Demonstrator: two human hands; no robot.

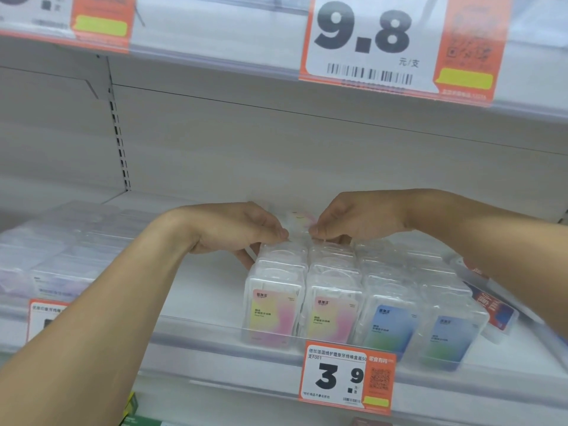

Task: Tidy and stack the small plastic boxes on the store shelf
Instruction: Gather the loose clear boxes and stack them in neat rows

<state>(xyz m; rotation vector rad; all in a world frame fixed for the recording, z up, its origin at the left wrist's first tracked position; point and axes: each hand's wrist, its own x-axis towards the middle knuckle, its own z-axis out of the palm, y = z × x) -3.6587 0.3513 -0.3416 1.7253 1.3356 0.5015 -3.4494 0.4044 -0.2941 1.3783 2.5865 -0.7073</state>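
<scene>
we pinch a clear box (298, 224) with left hand (236, 229) and right hand (353, 221), fingers clamped; lower it square onto the 12 o'clock row (302, 272), judged.

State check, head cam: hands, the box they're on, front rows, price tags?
left hand: pinching the held box's left edge
right hand: pinching its right edge
held box: clear, raised above the back of the rows
pink-yellow boxes: upright, two side by side at front
blue boxes: upright, right of those
3.9 tag: clipped to shelf edge
9.8 tag: on upper shelf
</scene>
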